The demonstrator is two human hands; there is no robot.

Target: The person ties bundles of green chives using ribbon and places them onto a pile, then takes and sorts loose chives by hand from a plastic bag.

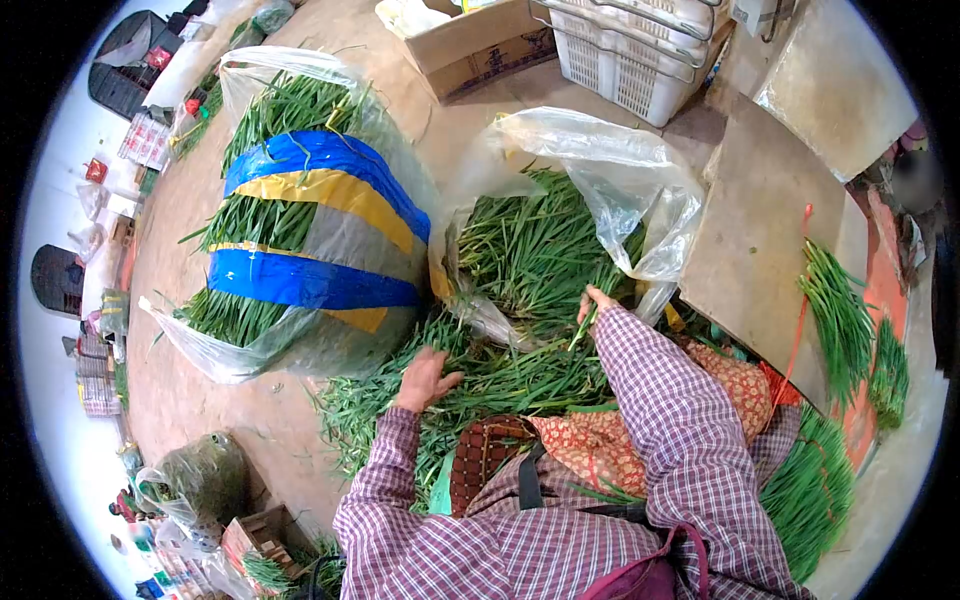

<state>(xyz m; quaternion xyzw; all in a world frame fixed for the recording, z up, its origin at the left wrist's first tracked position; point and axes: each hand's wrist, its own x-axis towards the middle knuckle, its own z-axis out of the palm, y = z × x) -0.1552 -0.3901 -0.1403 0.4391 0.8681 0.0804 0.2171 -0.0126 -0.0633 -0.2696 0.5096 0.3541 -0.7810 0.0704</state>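
Note:
My left hand point(426, 380) rests at the left of a loose heap of green chives point(540, 378). Its thumb stands apart from the fingers, and I see nothing held in it. My right hand point(598, 303) is closed on a few chive stalks, with pale ends showing below the fingers. It is at the near right edge of an open clear plastic bag point(640, 165). Packed inside that bag are long chives point(530, 245). The loose heap lies between the bag and my lap.
A full bag bound with blue and yellow bands point(315, 275) lies left. Tied chive bundles point(838, 315) lie right, near a tan board point(765, 235). A cardboard box point(480, 55) and white plastic crates point(630, 65) stand at the back. Another filled bag point(205, 480) is lower left.

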